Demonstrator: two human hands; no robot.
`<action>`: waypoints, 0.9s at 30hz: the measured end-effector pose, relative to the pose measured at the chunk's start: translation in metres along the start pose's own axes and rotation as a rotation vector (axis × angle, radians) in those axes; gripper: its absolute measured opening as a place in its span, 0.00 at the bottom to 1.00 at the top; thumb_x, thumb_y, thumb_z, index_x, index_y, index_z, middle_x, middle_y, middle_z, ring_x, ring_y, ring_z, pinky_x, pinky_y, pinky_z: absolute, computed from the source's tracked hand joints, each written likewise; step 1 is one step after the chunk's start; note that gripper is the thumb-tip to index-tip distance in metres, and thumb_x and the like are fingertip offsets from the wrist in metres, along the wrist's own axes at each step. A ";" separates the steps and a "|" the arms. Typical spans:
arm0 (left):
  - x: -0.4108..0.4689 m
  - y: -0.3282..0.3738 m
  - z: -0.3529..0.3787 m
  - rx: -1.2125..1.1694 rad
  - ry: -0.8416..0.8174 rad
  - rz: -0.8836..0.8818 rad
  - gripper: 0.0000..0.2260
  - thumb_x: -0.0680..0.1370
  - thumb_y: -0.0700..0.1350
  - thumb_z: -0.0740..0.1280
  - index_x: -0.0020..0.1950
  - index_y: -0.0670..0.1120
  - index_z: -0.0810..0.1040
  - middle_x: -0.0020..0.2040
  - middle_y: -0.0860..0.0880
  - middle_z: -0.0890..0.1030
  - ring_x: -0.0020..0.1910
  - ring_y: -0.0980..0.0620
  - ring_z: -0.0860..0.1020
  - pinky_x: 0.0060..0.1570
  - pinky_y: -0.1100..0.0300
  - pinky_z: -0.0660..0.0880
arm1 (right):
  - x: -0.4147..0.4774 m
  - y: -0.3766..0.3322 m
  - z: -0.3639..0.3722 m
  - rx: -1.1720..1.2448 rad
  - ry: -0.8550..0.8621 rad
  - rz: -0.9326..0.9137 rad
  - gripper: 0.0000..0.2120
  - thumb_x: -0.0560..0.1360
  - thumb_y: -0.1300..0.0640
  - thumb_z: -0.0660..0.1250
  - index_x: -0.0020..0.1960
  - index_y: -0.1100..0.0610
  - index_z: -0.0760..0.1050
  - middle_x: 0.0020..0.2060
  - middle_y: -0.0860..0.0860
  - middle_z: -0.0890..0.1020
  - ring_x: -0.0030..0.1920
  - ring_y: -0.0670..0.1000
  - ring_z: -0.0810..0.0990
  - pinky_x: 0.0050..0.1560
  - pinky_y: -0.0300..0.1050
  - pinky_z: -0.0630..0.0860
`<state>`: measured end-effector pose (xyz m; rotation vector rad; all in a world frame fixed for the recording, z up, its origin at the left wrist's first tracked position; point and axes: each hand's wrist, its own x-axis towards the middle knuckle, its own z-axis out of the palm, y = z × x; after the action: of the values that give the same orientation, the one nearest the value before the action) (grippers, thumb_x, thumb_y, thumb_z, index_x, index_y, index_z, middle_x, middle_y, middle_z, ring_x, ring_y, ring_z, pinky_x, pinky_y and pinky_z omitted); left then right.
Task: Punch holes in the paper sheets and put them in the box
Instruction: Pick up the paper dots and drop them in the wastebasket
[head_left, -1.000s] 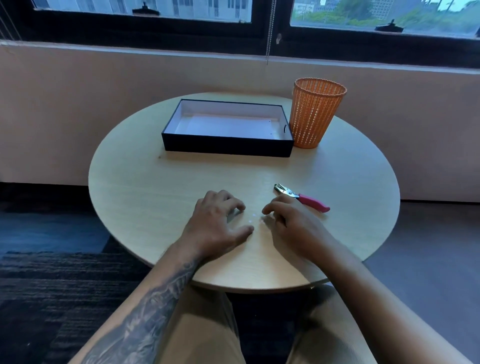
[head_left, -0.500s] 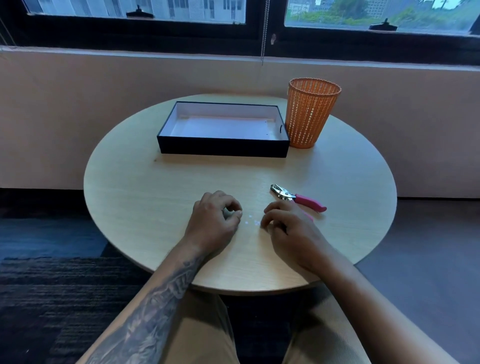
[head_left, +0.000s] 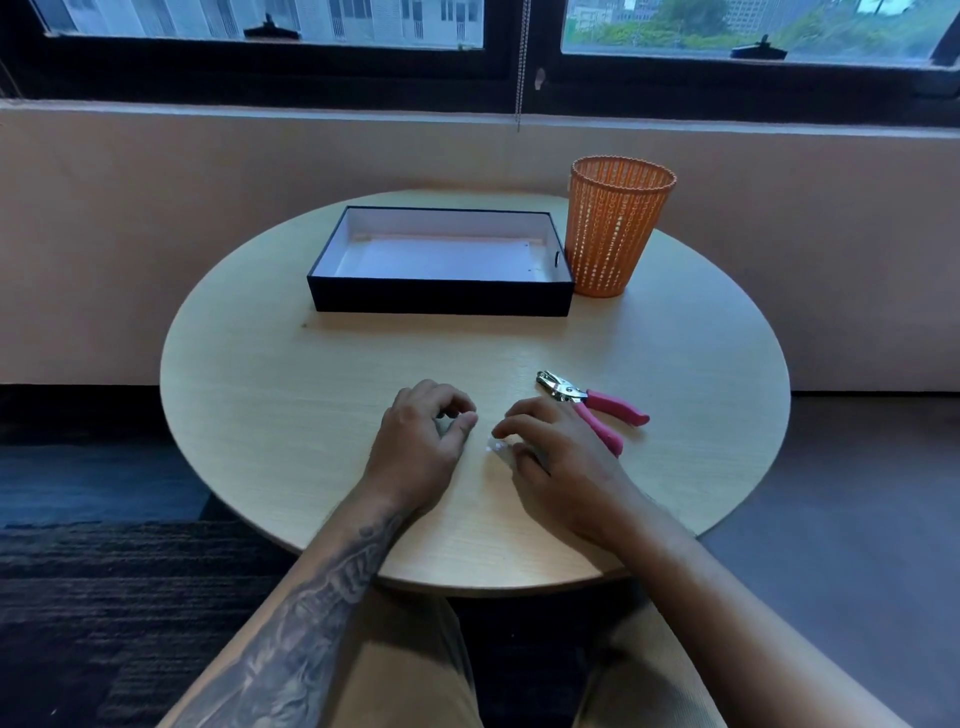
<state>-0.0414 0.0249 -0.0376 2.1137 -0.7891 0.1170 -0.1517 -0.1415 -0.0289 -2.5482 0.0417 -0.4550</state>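
Observation:
A black box (head_left: 441, 304) with a white lining stands at the back of the round table (head_left: 270, 395). White paper sheets (head_left: 441, 260) with small holes near the right edge lie flat inside it. A hole punch (head_left: 597, 402) with pink handles lies on the table just right of my right hand (head_left: 561, 462). That hand rests with its fingertips down beside a few tiny white paper dots (head_left: 493, 447). My left hand (head_left: 415, 447) sits to the left of the dots, fingers curled in, thumb against the index finger. Nothing shows inside it.
An orange mesh basket (head_left: 613, 234) stands upright against the box's right end. A wall and window sill run behind the table. Dark carpet lies on the floor to the left, and my knees are under the near edge.
My left hand has curled from a flatter pose into a loose fist. My right hand has slid slightly toward the paper dots. Box, basket and punch have not moved.

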 end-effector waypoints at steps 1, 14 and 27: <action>0.000 -0.001 -0.001 -0.041 0.009 -0.008 0.02 0.77 0.52 0.69 0.47 0.55 0.79 0.45 0.59 0.78 0.51 0.57 0.74 0.51 0.51 0.75 | 0.000 -0.002 0.001 -0.025 -0.016 -0.009 0.14 0.78 0.56 0.65 0.61 0.47 0.80 0.60 0.43 0.78 0.61 0.46 0.74 0.61 0.45 0.72; 0.000 -0.004 0.001 -0.019 -0.008 0.019 0.19 0.70 0.69 0.69 0.49 0.56 0.79 0.48 0.60 0.77 0.51 0.60 0.74 0.50 0.55 0.76 | 0.020 0.004 -0.008 0.457 -0.083 0.195 0.05 0.80 0.57 0.67 0.51 0.52 0.82 0.47 0.47 0.83 0.49 0.47 0.81 0.54 0.49 0.79; 0.001 -0.003 0.005 0.135 -0.079 -0.008 0.22 0.72 0.73 0.61 0.50 0.57 0.78 0.48 0.60 0.75 0.51 0.56 0.71 0.50 0.58 0.69 | 0.022 0.009 -0.002 0.398 -0.091 0.178 0.05 0.74 0.55 0.76 0.44 0.48 0.81 0.50 0.45 0.81 0.48 0.44 0.81 0.50 0.37 0.76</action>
<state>-0.0397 0.0217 -0.0421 2.2598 -0.8402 0.0851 -0.1310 -0.1525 -0.0249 -2.1477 0.1303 -0.2482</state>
